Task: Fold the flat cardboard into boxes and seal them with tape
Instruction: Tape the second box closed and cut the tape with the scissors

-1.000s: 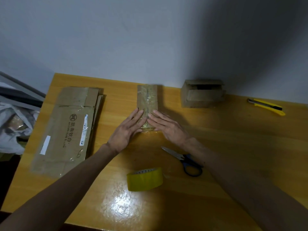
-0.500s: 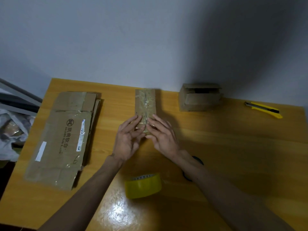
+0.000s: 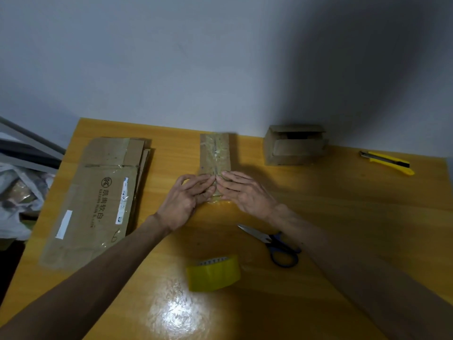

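A narrow cardboard box (image 3: 215, 153) with clear tape along its top seam lies lengthwise at the table's middle back. My left hand (image 3: 186, 202) and my right hand (image 3: 245, 192) press on its near end, fingertips meeting at the seam; the left fingers are slightly bent, the right ones straight. A strip of tape hangs over the box's near edge below my fingers. A yellow tape roll (image 3: 213, 273) stands near the front. A stack of flat cardboard (image 3: 98, 197) lies to the left.
Blue-handled scissors (image 3: 272, 241) lie right of the tape roll. A folded box (image 3: 294, 146) with open flaps sits at the back by the wall, and a yellow utility knife (image 3: 387, 161) lies far right. A plastic bag (image 3: 17, 192) is beside the wooden table (image 3: 343, 217).
My fingertips have drawn together on the seam at the box's near end. My right forearm has shifted, so the scissors show fully again.
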